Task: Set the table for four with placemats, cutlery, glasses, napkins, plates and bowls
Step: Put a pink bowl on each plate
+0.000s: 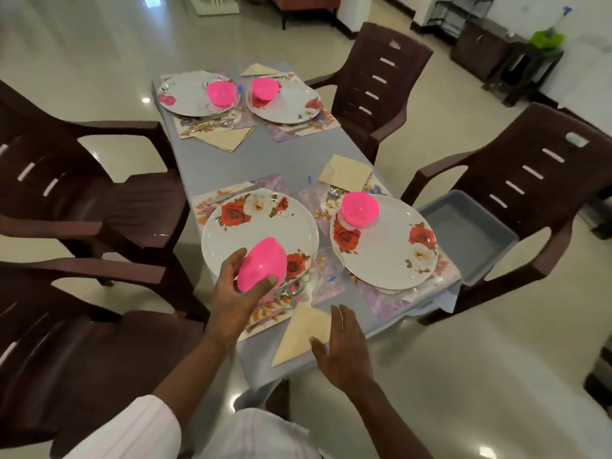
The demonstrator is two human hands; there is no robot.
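soft, even indoor light fills the room. the glossy floor (99, 54) is washed pale at the upper left and carries small white glare spots. shadows under the table (212, 160) are faint and soft-edged. the whole view is slightly soft, and the pink bowl (261, 265) in the left hand (231, 293) is smeared. chairs (66, 200) bow outward at the wide-angle edges.

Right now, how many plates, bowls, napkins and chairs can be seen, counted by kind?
Round white floral plates: 4
Pink plastic bowls: 4, one of them held in the left hand
Beige folded napkins: 4
Brown plastic chairs: 4
Total: 16
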